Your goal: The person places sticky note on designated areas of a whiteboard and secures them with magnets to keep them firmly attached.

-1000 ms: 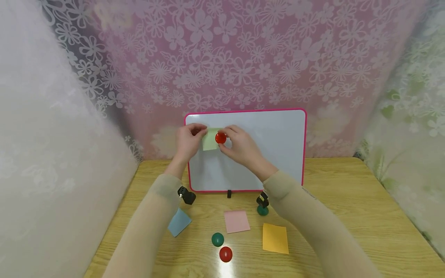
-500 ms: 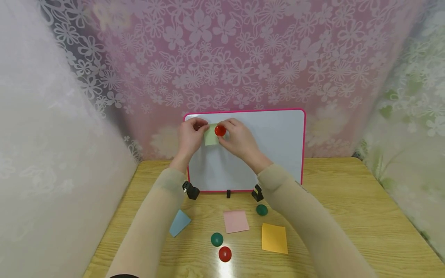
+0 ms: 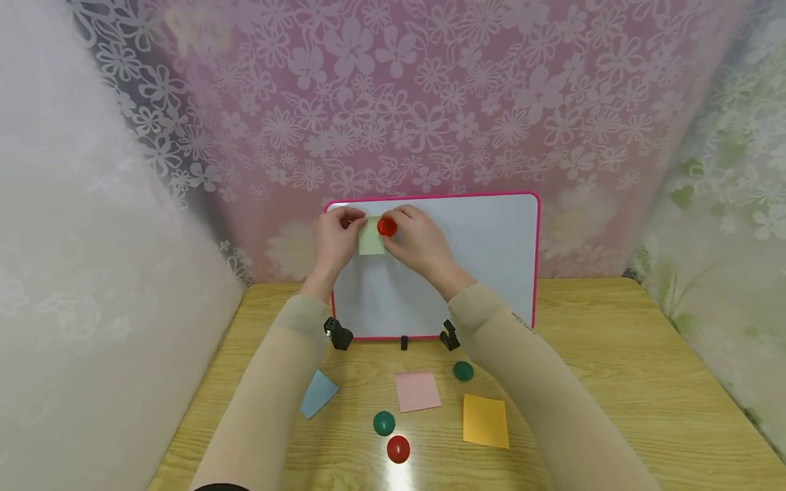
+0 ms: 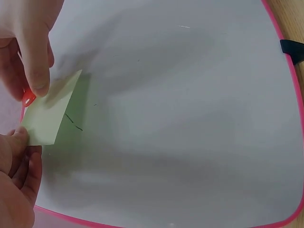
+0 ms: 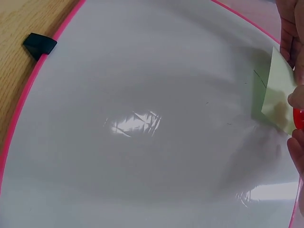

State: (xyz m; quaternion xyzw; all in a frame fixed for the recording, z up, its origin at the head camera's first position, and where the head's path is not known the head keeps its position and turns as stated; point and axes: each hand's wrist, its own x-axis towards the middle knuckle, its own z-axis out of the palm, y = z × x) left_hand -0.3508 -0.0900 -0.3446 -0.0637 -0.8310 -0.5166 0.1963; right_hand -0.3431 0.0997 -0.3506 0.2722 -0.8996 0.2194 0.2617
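Observation:
A pale green sticky note (image 3: 370, 240) is held against the upper left of a whiteboard (image 3: 491, 266) with a pink frame. My left hand (image 3: 334, 239) pinches the note's upper left edge between thumb and finger. In my right hand (image 3: 422, 240) a round red magnet (image 3: 386, 227) is gripped by thumb and fingertips, over the note's upper right part. Seen from the left wrist, the lower part of the note (image 4: 50, 118) stands off the board. The right wrist view shows the red magnet (image 5: 298, 118) only partly, at the frame's edge.
On the wooden table (image 3: 589, 354) lie a blue note (image 3: 319, 394), a pink note (image 3: 418, 391) and an orange note (image 3: 486, 421). Two green magnets, one front (image 3: 384, 423) and one farther back (image 3: 463, 371), and a red magnet (image 3: 398, 449) lie among them. A black clip (image 3: 404, 343) sits at the board's bottom edge.
Both hands have moved up the board with the green note and red magnet. Over the last half second the magnet has shifted slightly left and up. The things on the table stay put.

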